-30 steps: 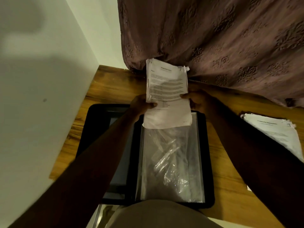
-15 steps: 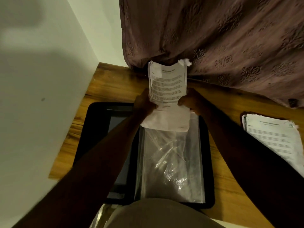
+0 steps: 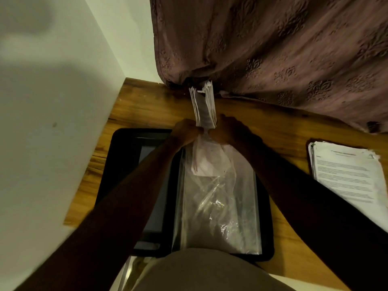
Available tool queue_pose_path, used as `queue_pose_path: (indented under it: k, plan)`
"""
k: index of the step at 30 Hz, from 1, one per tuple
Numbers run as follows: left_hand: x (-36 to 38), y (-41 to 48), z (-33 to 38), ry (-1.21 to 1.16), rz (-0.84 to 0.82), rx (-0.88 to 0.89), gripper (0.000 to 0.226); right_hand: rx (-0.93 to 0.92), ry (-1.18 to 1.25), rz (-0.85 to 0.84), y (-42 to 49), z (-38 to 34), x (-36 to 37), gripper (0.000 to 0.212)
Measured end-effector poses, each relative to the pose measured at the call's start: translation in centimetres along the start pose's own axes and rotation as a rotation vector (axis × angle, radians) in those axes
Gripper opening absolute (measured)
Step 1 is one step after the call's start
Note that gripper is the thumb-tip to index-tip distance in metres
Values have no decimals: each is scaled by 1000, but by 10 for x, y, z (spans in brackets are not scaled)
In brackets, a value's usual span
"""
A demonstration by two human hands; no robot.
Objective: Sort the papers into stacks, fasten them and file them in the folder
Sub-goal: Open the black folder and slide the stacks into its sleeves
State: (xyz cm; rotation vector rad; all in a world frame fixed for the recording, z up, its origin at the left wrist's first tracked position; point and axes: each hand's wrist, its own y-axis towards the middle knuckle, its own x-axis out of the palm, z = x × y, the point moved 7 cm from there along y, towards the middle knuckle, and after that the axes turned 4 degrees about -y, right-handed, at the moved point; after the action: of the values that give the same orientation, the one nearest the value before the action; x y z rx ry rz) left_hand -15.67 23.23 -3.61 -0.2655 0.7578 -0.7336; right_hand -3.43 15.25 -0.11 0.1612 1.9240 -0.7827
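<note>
An open black folder (image 3: 123, 164) lies on the wooden desk (image 3: 147, 106), with a clear plastic sleeve (image 3: 241, 206) spread over its right half. A stack of printed papers (image 3: 204, 103) stands bent into a narrow curl, its lower end inside the sleeve's top opening. My left hand (image 3: 185, 131) grips the stack from the left. My right hand (image 3: 227, 129) grips it from the right. Both hands squeeze the papers close together at the sleeve's mouth. The bottom of the stack (image 3: 207, 162) shows through the plastic.
A second stack of printed papers (image 3: 346, 173) lies on the desk at the right. A brown patterned curtain (image 3: 273, 49) hangs over the desk's far edge. A pale wall (image 3: 52, 122) borders the desk on the left. My torso hides the folder's near edge.
The papers, held flat and facing me before, are now bent into a narrow curl. Both hands have moved closer together, and the stack's lower end has gone into the plastic sleeve.
</note>
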Motion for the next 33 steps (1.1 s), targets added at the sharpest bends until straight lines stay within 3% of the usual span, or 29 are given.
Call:
queue_pose_path:
  k: [2, 6, 9, 11, 14, 17, 20, 24, 28, 31, 33]
  plan:
    - [0, 0, -1, 51, -79, -35, 25, 4, 119, -40, -1, 3, -4, 58]
    - [1, -1, 5, 131, -190, -14, 49, 164, 409, -137, 2, 18, -8, 23]
    - [0, 4, 1, 120, -231, 32, 67, 254, 594, -155, 3, 28, -8, 29]
    - [-4, 5, -3, 74, -211, 63, 78, 169, 587, -112, 11, 31, -10, 48]
    - [-14, 3, -10, -193, -63, 13, 66, 14, 593, -88, 29, 39, -4, 81]
    - [-23, -1, -24, -518, 76, -92, 47, -15, 642, -128, 0, 19, -21, 69]
    - [-22, -6, -34, -723, 22, -168, 41, 9, 638, -212, -7, 24, -22, 53]
    - [-22, -12, -31, -644, -54, -201, 42, 63, 708, -353, -10, 32, -15, 44]
    - [-21, -12, -31, -625, -55, -222, 45, 99, 948, -339, -7, 32, -12, 33]
    - [-19, -13, -25, -540, 21, -189, 53, 101, 1006, -306, -4, 28, -11, 28]
    - [-21, -20, -18, -365, 159, -97, 68, 75, 959, -274, 2, 23, -11, 37]
